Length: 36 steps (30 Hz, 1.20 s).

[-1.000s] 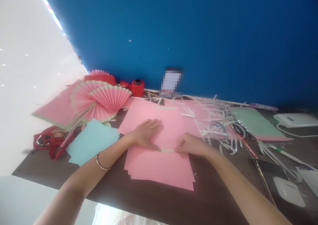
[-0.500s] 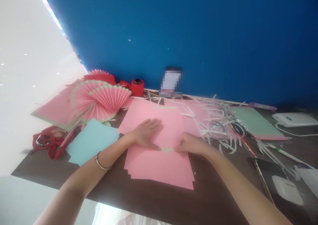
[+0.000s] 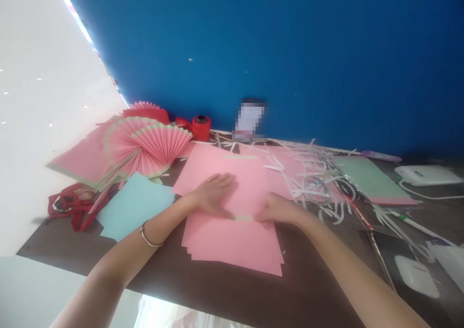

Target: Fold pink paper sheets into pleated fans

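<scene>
My left hand (image 3: 213,195) lies flat on a pink sheet of paper (image 3: 244,183), fingers stretched out and thumb spread toward its near edge. A narrow pale green strip (image 3: 243,218) runs along that edge, and another green strip (image 3: 241,157) shows at the far edge. My right hand (image 3: 275,208) is curled closed at the right end of the near strip, its fingertips pressed at the sheet's edge; what lies under them is partly hidden. Beneath, a loose stack of pink paper (image 3: 235,248) fans out toward me.
Pink-and-green folded paper fans (image 3: 159,147) stand at left, above light blue sheets (image 3: 134,207). A red tape roll (image 3: 201,129) and a phone (image 3: 249,120) are by the blue wall. White paper strips (image 3: 311,173), green paper (image 3: 373,178) and a white earbud case (image 3: 416,276) lie at right.
</scene>
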{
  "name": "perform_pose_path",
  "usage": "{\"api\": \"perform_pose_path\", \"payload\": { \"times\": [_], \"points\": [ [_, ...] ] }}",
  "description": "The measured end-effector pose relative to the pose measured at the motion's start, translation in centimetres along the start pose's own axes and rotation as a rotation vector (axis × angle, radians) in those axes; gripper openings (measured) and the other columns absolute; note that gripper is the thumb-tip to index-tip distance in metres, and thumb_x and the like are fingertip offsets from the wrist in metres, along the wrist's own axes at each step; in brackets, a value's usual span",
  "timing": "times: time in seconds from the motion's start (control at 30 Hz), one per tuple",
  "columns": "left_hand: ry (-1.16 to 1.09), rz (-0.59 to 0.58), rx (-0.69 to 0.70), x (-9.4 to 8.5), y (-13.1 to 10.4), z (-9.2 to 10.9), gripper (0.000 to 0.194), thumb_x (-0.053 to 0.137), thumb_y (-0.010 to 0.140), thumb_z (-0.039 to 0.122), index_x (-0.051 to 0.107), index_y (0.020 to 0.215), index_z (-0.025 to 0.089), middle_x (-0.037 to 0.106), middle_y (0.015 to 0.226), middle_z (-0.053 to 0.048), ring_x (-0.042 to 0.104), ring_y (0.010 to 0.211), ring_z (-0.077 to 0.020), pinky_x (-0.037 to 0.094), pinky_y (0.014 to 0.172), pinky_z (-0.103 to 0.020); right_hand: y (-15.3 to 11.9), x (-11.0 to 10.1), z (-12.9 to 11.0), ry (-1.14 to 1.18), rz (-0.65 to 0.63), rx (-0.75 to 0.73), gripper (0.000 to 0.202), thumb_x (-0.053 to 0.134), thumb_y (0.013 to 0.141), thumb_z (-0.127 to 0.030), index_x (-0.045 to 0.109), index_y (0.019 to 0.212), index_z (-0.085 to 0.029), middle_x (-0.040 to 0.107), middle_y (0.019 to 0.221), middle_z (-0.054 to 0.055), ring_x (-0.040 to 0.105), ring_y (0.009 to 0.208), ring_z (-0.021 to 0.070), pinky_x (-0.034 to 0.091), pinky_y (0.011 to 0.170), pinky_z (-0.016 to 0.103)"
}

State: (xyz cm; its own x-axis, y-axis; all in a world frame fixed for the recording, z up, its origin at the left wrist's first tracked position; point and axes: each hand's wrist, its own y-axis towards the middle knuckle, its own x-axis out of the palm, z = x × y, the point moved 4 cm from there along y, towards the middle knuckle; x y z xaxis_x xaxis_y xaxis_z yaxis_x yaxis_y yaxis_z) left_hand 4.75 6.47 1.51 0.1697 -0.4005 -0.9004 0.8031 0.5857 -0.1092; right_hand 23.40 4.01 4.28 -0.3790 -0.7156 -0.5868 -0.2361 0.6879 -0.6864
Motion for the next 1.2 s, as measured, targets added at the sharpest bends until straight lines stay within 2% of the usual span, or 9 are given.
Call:
{"api": "perform_pose_path", "payload": {
  "times": [0.33,0.43,0.5,0.57,0.63,0.73,0.87,1.0,1.2],
  "points": [
    [0.002,0.000,0.013,0.0,0.0,0.0,0.099,0.042,0.066,0.074,0.009,0.142,0.021,0.002,0.149,-0.006,0.000,0.136,-0.0268,0.001,0.109,-0.041,-0.1,-0.6,1.3,-0.073,-0.045,0.085,0.028,0.057,0.065,-0.037,0.057,0.047,-0.016,0.057,0.040,0.003,0.045,0.038,0.0102,0.038,0.046,0.023],
    [0.000,-0.007,0.015,-0.1,0.0,0.1,0.098,0.041,0.067,0.075,0.009,0.142,0.020,0.001,0.149,-0.006,0.000,0.136,-0.0260,0.000,0.109,-0.041,-0.9,-1.7,2.8,-0.169,0.082,0.137,0.035,0.055,0.069,-0.041,0.057,0.045,-0.016,0.059,0.044,0.005,0.052,0.044,0.0145,0.039,0.049,0.025],
    [-0.003,-0.009,0.010,-0.1,-0.1,0.2,0.098,0.040,0.067,0.075,0.009,0.142,0.020,0.001,0.149,-0.007,-0.001,0.136,-0.0257,0.000,0.109,-0.041,-1.9,-1.8,2.8,-0.230,0.287,0.115,0.039,0.050,0.074,-0.046,0.063,0.053,-0.015,0.065,0.056,0.008,0.059,0.055,0.0193,0.042,0.054,0.028],
    [-0.008,-0.009,0.003,-0.1,-0.1,0.2,0.098,0.040,0.067,0.075,0.008,0.142,0.020,0.002,0.149,-0.007,-0.001,0.136,-0.0255,0.000,0.109,-0.041,-3.2,-0.5,1.5,-0.223,0.559,-0.058,0.038,0.040,0.082,-0.043,0.068,0.081,-0.017,0.070,0.084,0.009,0.063,0.077,0.0223,0.046,0.069,0.031],
    [-0.012,-0.012,0.002,-0.1,-0.1,0.2,0.097,0.040,0.068,0.074,0.008,0.142,0.021,0.002,0.149,-0.006,-0.001,0.136,-0.0251,0.000,0.110,-0.041,-4.3,2.4,-0.4,-0.285,0.741,-0.273,0.041,0.033,0.087,-0.037,0.061,0.109,-0.017,0.061,0.115,0.010,0.055,0.106,0.0259,0.040,0.090,0.039],
    [-0.014,-0.017,0.003,-0.1,-0.1,0.2,0.096,0.039,0.069,0.074,0.008,0.142,0.021,0.000,0.149,-0.005,-0.001,0.136,-0.0246,0.000,0.110,-0.040,-4.4,7.9,-2.0,-0.414,0.628,-0.540,0.053,0.036,0.087,-0.041,0.035,0.136,-0.020,0.041,0.137,0.006,0.038,0.125,0.0236,0.027,0.104,0.042],
    [-0.018,-0.009,0.013,-0.3,-0.2,0.2,0.097,0.040,0.068,0.075,0.007,0.142,0.022,0.000,0.149,-0.005,-0.001,0.136,-0.0257,0.000,0.110,-0.041,-4.6,9.3,1.2,-0.462,0.651,-0.431,0.056,0.032,0.090,-0.038,0.017,0.141,-0.024,0.034,0.141,0.005,0.033,0.128,0.0225,0.020,0.107,0.047],
    [-0.013,-0.018,0.021,0.0,-0.1,0.0,0.099,0.041,0.067,0.075,0.006,0.142,0.022,0.000,0.149,-0.006,-0.001,0.136,-0.0265,0.001,0.109,-0.042,-5.4,7.9,4.9,-0.520,0.700,-0.312,0.051,0.031,0.089,-0.035,0.024,0.139,-0.030,0.034,0.141,0.002,0.025,0.131,0.0265,0.021,0.104,0.056],
    [-0.006,-0.039,0.025,-0.2,-0.2,0.2,0.100,0.041,0.068,0.074,0.004,0.142,0.021,-0.002,0.149,-0.008,-0.004,0.136,-0.0260,0.000,0.109,-0.043,-5.2,7.9,5.0,-0.451,0.885,-0.308,0.045,0.027,0.090,-0.025,0.041,0.132,-0.026,0.037,0.140,0.004,0.018,0.133,0.0280,0.021,0.104,0.058]
  ]
}}
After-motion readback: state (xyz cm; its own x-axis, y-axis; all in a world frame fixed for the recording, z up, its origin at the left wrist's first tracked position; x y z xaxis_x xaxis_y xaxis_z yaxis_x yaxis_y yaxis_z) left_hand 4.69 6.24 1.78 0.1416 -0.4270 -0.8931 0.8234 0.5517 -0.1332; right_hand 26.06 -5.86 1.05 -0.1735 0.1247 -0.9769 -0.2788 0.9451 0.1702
